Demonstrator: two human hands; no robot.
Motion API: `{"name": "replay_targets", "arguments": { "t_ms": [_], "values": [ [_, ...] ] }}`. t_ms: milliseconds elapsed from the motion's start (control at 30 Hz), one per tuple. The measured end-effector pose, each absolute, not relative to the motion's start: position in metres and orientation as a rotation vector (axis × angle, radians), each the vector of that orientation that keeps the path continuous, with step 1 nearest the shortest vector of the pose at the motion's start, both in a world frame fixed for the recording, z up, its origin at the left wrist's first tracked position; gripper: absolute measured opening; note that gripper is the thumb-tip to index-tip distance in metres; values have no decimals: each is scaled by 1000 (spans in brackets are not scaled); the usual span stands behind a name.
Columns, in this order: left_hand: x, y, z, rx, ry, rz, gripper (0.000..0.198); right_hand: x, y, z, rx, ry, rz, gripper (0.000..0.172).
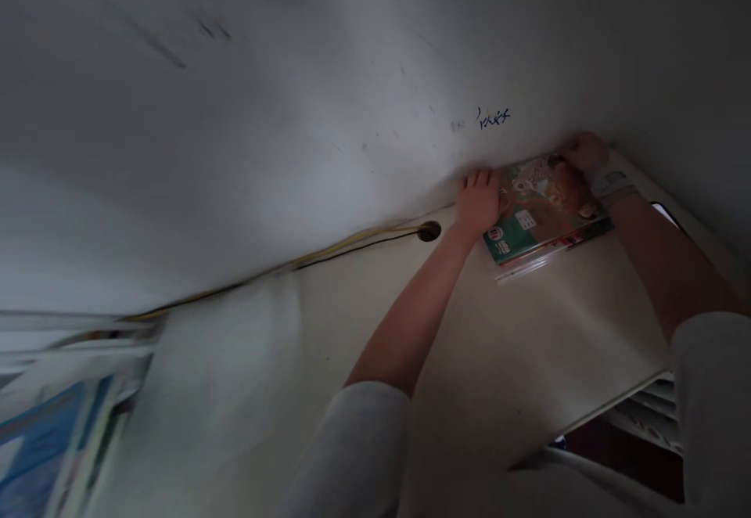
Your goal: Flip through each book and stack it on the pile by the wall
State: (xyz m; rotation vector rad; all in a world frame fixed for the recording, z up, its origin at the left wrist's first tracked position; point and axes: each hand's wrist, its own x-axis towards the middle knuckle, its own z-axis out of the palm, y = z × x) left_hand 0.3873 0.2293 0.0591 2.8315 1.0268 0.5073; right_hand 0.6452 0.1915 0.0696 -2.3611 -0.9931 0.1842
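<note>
A small stack of books [545,213] in clear plastic covers lies on a pale desktop against the wall. The top cover is green with a picture and a white label. My left hand [478,201] grips the stack's left side, fingers towards the wall and thumb over the cover. My right hand [588,154], with a band on its wrist, is curled round the far right corner; its fingertips are partly hidden.
A cable hole [429,231] with yellow and black cables [346,240] sits along the wall edge. Blue-covered items [47,440] stand at lower left. A bright-screened device [666,214] lies beyond my right forearm. The desk's near edge [610,406] runs lower right.
</note>
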Motion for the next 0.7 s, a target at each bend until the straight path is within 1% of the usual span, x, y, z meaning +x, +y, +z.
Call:
{"name": "replay_targets", "arguments": {
  "t_ms": [67, 133, 200, 300, 467, 533, 600, 700],
  "values": [
    [394, 227, 55, 2853, 1029, 436, 48, 636, 184, 67, -2326, -1053, 54, 28],
    [395, 229, 49, 2837, 1059, 422, 51, 628, 179, 63, -2270, -1219, -33, 23],
    [394, 232, 43, 2813, 1056, 453, 52, 623, 176, 56, -2225, -1448, -46, 18],
    [391, 238, 38, 2787, 1056, 505, 51, 627, 178, 42, -2216, -1640, -20, 29],
    [390, 240, 37, 2781, 1065, 470, 51, 641, 186, 22, -2233, -1683, -28, 46],
    [388, 233, 38, 2791, 1068, 381, 56, 642, 186, 19, -2286, -1687, -44, 51],
    [385, 223, 37, 2771, 1078, 271, 66, 640, 184, 18, -2331, -1695, -64, 54],
    [378, 205, 37, 2709, 1101, 202, 75, 633, 179, 24, -2335, -1751, -92, 52]
  ]
}}
